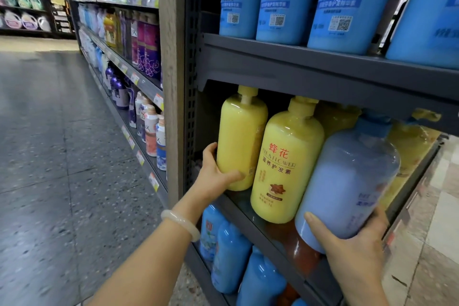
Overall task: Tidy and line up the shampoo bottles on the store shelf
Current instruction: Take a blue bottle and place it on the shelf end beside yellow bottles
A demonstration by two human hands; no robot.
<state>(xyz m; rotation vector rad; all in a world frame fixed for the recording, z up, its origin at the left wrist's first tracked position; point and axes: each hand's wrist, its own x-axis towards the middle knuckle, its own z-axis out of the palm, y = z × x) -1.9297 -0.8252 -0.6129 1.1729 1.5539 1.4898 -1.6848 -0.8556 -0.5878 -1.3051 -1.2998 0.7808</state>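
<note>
On the middle shelf [248,208] stand yellow pump bottles. My left hand [216,174] grips the base of the leftmost yellow bottle [241,136], which stands at the shelf's left end. A second yellow bottle [285,164] with red lettering stands right of it at the shelf's front edge. My right hand [355,243] holds a pale blue bottle [347,186] from below, tilted, its base out past the shelf edge and its cap under the upper shelf. More yellow bottles [409,146] are partly hidden behind it.
Bright blue bottles [285,2] fill the upper shelf [323,69]. Blue bottles [231,256] and orange-brown ones crowd the lower shelf. A wooden end post [171,82] borders the shelves on the left. An aisle floor [62,156] and another stocked rack [139,57] stretch away at left.
</note>
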